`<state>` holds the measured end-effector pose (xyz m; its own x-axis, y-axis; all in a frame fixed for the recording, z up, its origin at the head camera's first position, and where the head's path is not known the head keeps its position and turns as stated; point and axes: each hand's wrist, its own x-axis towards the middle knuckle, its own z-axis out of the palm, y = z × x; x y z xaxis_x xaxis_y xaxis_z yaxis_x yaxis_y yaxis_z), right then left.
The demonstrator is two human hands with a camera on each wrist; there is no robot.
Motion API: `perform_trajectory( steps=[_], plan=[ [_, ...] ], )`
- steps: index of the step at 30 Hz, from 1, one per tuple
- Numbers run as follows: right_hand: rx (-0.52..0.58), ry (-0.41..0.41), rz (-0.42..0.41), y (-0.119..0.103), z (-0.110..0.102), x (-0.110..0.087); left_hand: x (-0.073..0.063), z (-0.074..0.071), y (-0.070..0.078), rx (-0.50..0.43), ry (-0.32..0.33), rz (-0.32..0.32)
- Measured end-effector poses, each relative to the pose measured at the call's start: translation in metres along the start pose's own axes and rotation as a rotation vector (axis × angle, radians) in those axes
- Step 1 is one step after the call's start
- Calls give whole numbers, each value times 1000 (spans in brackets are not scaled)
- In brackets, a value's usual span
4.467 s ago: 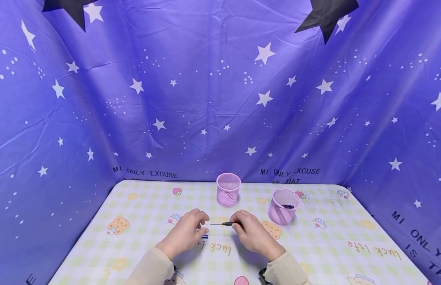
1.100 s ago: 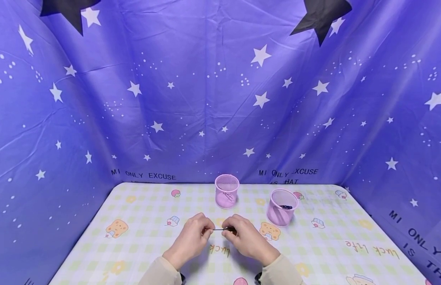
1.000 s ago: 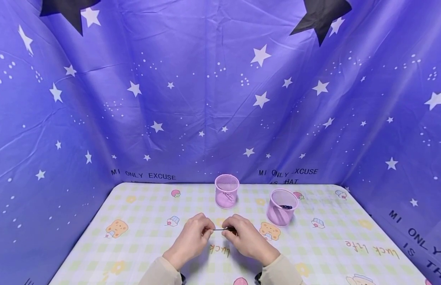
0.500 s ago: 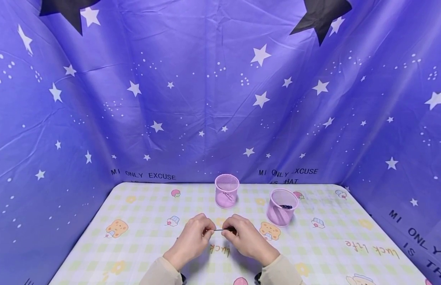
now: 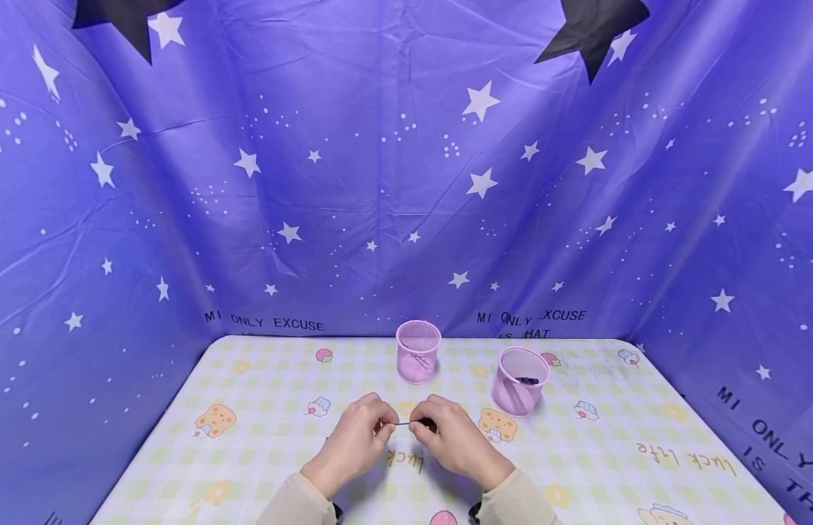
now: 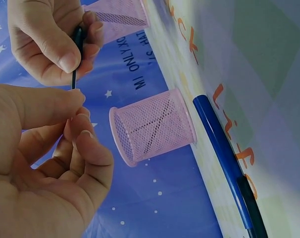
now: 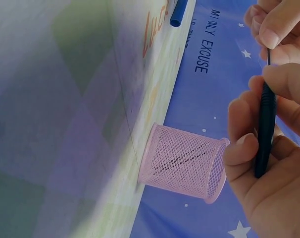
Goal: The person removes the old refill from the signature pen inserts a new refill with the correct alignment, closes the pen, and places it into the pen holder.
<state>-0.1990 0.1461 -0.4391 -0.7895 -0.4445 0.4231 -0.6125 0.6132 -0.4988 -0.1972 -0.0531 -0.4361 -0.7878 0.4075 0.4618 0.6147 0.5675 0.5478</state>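
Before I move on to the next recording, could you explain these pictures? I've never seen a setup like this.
There is no machine: a person works with two bare hands. The wide picture comes from a camera worn on the head; the other two come from cameras on each wrist and look turned sideways.

The left hand pinches a thin dark rod; the right hand holds the dark handle it extends from. On the patterned tabletop stand one pink mesh cup and, to its right, a second pink mesh cup with small dark pieces inside. A blue tube lies there too.
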Motion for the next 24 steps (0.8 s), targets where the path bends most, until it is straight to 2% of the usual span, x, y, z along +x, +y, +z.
perform_trajectory(
  steps=[8,24],
  plan=[
    [0,20,-16,0,0,0,0,-1,-1,5,-6,-9],
    [-18,22,5,0,-2,0,-1,-5,-5,13,-13,-27]
  ],
)
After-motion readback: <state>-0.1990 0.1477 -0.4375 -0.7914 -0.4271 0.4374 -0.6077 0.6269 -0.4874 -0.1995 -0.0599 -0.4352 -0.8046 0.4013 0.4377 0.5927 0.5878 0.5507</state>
